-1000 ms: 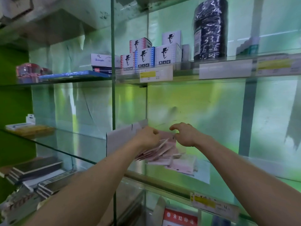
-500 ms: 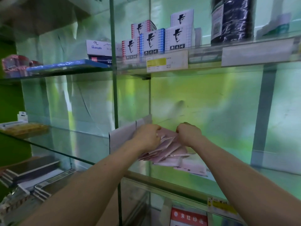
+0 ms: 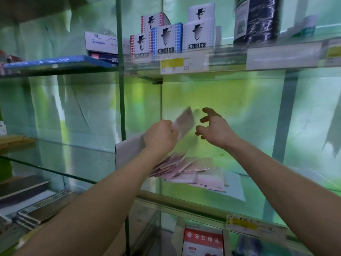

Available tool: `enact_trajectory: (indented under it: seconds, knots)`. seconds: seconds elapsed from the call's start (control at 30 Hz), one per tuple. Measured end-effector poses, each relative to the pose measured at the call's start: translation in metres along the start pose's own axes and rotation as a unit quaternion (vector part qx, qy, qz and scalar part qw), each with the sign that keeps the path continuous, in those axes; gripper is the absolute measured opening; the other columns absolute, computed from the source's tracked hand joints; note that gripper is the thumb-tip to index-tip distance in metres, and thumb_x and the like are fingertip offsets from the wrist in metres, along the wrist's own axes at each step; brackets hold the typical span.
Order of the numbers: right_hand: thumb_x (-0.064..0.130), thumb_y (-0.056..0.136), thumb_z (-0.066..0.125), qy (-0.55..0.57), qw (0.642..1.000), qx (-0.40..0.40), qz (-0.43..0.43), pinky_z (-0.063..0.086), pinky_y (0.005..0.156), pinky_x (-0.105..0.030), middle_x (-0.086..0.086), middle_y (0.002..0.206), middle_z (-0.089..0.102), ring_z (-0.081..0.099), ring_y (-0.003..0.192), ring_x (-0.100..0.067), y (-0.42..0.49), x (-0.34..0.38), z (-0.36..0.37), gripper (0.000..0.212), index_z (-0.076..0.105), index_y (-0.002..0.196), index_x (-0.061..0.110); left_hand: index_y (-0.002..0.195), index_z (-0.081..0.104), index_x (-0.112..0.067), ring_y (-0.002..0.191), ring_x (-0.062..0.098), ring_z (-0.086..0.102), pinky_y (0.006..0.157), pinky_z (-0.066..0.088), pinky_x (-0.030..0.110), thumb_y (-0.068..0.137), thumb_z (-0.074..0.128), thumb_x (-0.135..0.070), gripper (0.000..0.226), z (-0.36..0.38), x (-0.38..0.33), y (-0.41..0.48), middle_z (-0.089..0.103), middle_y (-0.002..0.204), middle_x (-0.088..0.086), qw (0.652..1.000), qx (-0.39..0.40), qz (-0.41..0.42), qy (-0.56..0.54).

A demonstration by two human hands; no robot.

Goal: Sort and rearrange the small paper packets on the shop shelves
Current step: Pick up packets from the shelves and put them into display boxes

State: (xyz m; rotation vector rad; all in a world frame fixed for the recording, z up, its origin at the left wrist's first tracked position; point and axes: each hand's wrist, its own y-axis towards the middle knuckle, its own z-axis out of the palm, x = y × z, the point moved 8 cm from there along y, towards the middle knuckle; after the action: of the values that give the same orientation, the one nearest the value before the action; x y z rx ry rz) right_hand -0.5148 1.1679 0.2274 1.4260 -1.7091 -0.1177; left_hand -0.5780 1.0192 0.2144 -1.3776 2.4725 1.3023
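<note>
The glass shelf (image 3: 184,197) carries a pile of pink packets (image 3: 186,169) below the fingers. The left hand (image 3: 160,137) grips one raised packet (image 3: 184,122); the right hand (image 3: 215,130), fingers spread, holds nothing.

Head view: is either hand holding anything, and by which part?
Left hand grips a blurred pink packet by its lower end, with the packet tilted up. Right hand holds nothing, fingers spread.

Single head-worn wide-angle view. Faces forward into glass shelving (image 3: 184,201), close in, forearms entering from bottom edge. Centred roughly on left hand (image 3: 160,138) gripping raised packet (image 3: 184,121); boxes (image 3: 167,40) above grip, price-label rail (image 3: 243,223) below.
</note>
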Motion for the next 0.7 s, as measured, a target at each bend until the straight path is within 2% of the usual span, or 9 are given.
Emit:
enact_trajectory:
  seconds: [0.1, 0.23, 0.33, 0.4, 0.47, 0.53, 0.6, 0.67, 0.7]
  knots:
    - [0.003, 0.088, 0.055, 0.040, 0.993, 0.109, 0.018, 0.053, 0.089, -0.038, -0.013, 0.106, 0.069, 0.066, 0.095, -0.025, -0.009, 0.004, 0.031, 0.039, 0.057, 0.126, 0.001, 0.070, 0.047, -0.016, 0.076, 0.029, 0.055, 0.061, 0.040, 0.031, 0.093, 0.053, -0.030, 0.027, -0.015, 0.012, -0.001, 0.055, 0.075, 0.007, 0.998, -0.025, -0.028, -0.055]
    - [0.015, 0.092, 0.053, -0.059, 0.972, 0.221, -0.062, 0.047, 0.084, -0.029, -0.006, 0.100, 0.068, 0.061, 0.090, -0.018, -0.030, 0.032, 0.079, 0.022, 0.070, 0.104, 0.008, 0.057, 0.043, -0.018, 0.065, 0.026, 0.049, 0.053, 0.032, 0.028, 0.090, 0.054, -0.024, 0.035, -0.029, 0.012, -0.002, 0.046, 0.059, 0.000, 1.000, -0.007, 0.002, -0.026]
    - [0.033, 0.088, 0.060, -0.182, 0.946, 0.260, -0.065, 0.045, 0.091, -0.030, -0.004, 0.125, 0.061, 0.058, 0.110, -0.022, -0.034, 0.034, 0.099, 0.042, 0.060, 0.124, 0.013, 0.056, 0.045, -0.017, 0.063, 0.024, 0.046, 0.049, 0.029, 0.027, 0.088, 0.057, -0.022, 0.034, -0.027, 0.016, -0.004, 0.044, 0.057, 0.000, 0.999, 0.031, -0.012, 0.001]
    - [0.043, 0.086, 0.060, -0.216, 0.935, 0.274, -0.059, 0.044, 0.095, -0.031, -0.001, 0.131, 0.058, 0.055, 0.117, -0.022, -0.034, 0.037, 0.102, 0.050, 0.057, 0.128, 0.016, 0.057, 0.045, -0.015, 0.063, 0.025, 0.044, 0.049, 0.028, 0.028, 0.088, 0.057, -0.021, 0.034, -0.027, 0.022, -0.006, 0.043, 0.057, 0.001, 0.999, 0.045, -0.030, 0.002]
    - [0.047, 0.087, 0.056, -0.236, 0.929, 0.280, -0.050, 0.046, 0.085, -0.032, -0.002, 0.103, 0.066, 0.059, 0.099, -0.025, -0.032, 0.038, 0.106, 0.035, 0.066, 0.098, 0.015, 0.057, 0.044, -0.013, 0.061, 0.025, 0.043, 0.047, 0.026, 0.029, 0.089, 0.055, -0.019, 0.035, -0.028, 0.026, -0.008, 0.043, 0.057, 0.002, 0.998, 0.046, -0.039, -0.007]
    - [0.043, 0.090, 0.052, -0.285, 0.924, 0.252, -0.050, 0.040, 0.075, -0.032, -0.001, 0.075, 0.055, 0.053, 0.081, -0.025, -0.028, 0.041, 0.106, 0.034, 0.051, 0.068, 0.016, 0.056, 0.040, -0.012, 0.056, 0.023, 0.039, 0.046, 0.025, 0.029, 0.090, 0.053, -0.018, 0.037, -0.034, 0.027, -0.009, 0.041, 0.056, 0.002, 0.998, 0.033, -0.044, -0.033]
    - [0.032, 0.090, 0.052, -0.344, 0.914, 0.202, -0.072, 0.038, 0.085, -0.036, -0.003, 0.093, 0.063, 0.053, 0.099, -0.027, -0.022, 0.047, 0.106, 0.016, 0.057, 0.085, 0.017, 0.055, 0.037, -0.012, 0.054, 0.022, 0.036, 0.046, 0.025, 0.029, 0.090, 0.051, -0.017, 0.038, -0.043, 0.025, -0.008, 0.039, 0.055, 0.003, 0.997, 0.011, -0.047, -0.065]
    - [0.020, 0.089, 0.051, -0.339, 0.916, 0.195, -0.092, 0.041, 0.091, -0.035, -0.008, 0.123, 0.061, 0.051, 0.118, -0.030, -0.021, 0.058, 0.112, 0.034, 0.054, 0.123, 0.015, 0.056, 0.037, -0.012, 0.055, 0.023, 0.037, 0.048, 0.027, 0.029, 0.090, 0.048, -0.014, 0.036, -0.048, 0.022, -0.006, 0.040, 0.056, 0.003, 0.997, 0.006, -0.040, -0.068]
    - [0.016, 0.090, 0.051, -0.327, 0.912, 0.227, -0.097, 0.042, 0.090, -0.033, -0.011, 0.131, 0.056, 0.050, 0.122, -0.031, -0.023, 0.062, 0.119, 0.041, 0.047, 0.132, 0.011, 0.056, 0.037, -0.012, 0.057, 0.024, 0.039, 0.049, 0.028, 0.029, 0.090, 0.046, -0.013, 0.036, -0.049, 0.020, -0.006, 0.040, 0.056, 0.003, 0.998, 0.011, -0.033, -0.057]
